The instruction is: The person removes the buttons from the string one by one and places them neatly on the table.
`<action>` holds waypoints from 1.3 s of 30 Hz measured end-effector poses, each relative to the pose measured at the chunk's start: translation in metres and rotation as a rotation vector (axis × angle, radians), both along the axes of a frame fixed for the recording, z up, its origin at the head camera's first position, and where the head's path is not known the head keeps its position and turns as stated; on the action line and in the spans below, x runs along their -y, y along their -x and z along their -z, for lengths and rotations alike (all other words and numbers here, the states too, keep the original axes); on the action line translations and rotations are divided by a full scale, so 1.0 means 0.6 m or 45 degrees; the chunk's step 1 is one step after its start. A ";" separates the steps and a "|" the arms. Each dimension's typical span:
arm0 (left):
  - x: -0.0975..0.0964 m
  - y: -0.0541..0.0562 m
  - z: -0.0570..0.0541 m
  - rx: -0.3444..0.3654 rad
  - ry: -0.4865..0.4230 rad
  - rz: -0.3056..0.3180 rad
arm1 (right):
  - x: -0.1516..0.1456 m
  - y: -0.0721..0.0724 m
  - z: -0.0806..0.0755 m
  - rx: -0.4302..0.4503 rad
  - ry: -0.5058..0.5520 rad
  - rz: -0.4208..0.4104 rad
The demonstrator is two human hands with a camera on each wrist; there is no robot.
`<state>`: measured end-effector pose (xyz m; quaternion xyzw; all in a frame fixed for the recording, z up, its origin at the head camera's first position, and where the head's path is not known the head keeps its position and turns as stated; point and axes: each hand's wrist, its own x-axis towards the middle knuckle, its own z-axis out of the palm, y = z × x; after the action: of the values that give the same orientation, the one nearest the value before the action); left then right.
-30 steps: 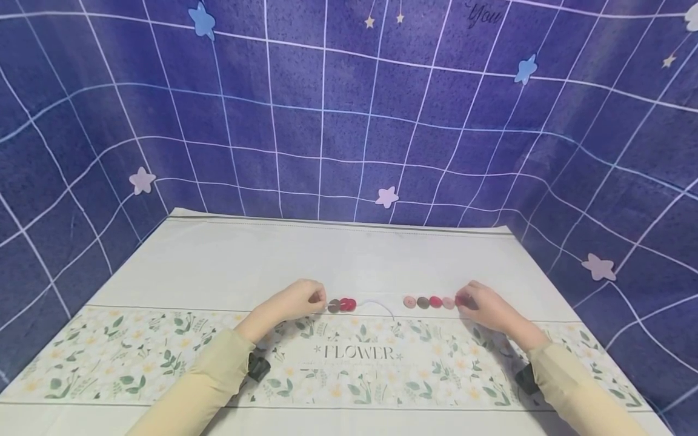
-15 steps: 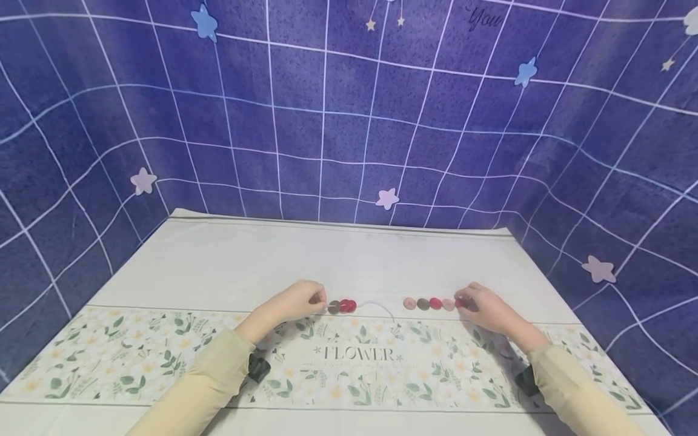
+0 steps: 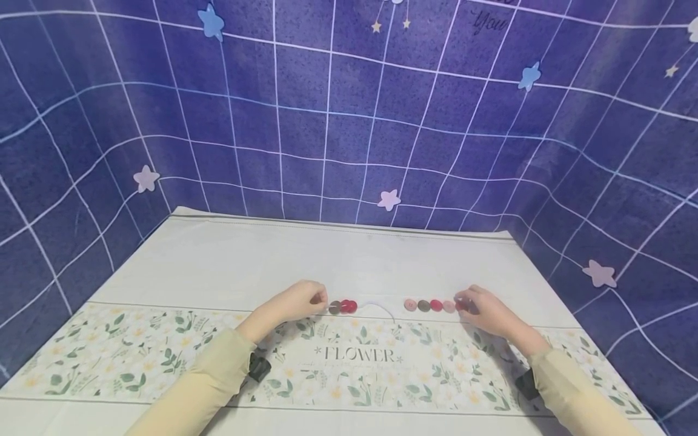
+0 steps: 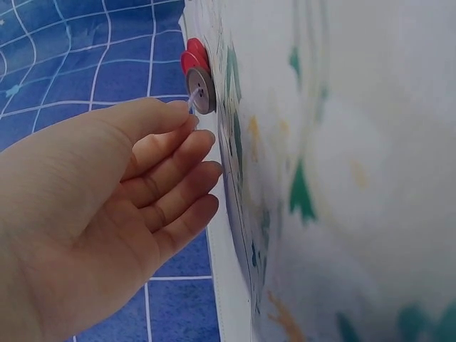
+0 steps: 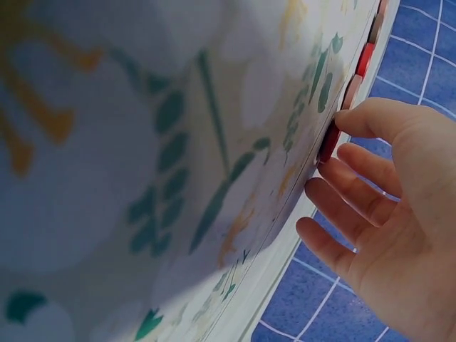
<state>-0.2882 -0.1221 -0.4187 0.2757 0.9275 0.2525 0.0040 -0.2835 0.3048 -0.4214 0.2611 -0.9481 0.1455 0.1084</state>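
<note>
My left hand (image 3: 302,300) pinches the end of a thin white cord between thumb and forefinger. In the left wrist view the cord (image 4: 193,97) comes out of a dark brown button (image 4: 201,90), with red buttons (image 4: 192,60) just behind it. From the red buttons' right side, more white cord (image 3: 378,304) curves over the tabletop. My right hand (image 3: 485,309) holds a red button (image 5: 329,140) by its edge between thumb and fingers, down at the table. That button ends a row that runs leftward: pink (image 3: 449,306), red (image 3: 436,305), dark brown (image 3: 423,306) and pink (image 3: 410,304).
A white tablecloth (image 3: 338,254) carries a flower-print band (image 3: 191,357) with the word FLOWER. Blue grid-patterned cloth (image 3: 349,139) rises at the back and on both sides. Dark wrist devices (image 3: 259,367) sit at both cuffs.
</note>
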 end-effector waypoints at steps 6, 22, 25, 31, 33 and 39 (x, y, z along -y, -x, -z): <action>0.000 0.003 0.001 0.042 0.009 -0.016 | -0.004 -0.002 -0.002 0.032 0.015 -0.009; 0.000 0.005 0.002 0.052 0.023 -0.037 | 0.006 -0.004 -0.017 0.041 0.041 -0.034; 0.000 0.004 0.004 0.064 0.012 -0.040 | 0.014 -0.004 -0.020 0.019 0.072 -0.044; -0.001 0.003 0.004 0.077 0.000 -0.047 | 0.028 0.003 -0.020 -0.023 0.083 -0.024; -0.001 0.003 0.004 0.078 -0.002 -0.043 | 0.032 0.005 -0.019 -0.022 0.084 -0.013; -0.001 0.004 0.005 0.082 0.001 -0.043 | 0.042 0.011 -0.018 -0.059 0.103 -0.060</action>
<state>-0.2908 -0.1214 -0.4216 0.2518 0.9315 0.2609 0.0299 -0.2902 0.2799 -0.4107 0.2821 -0.9323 0.1800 0.1374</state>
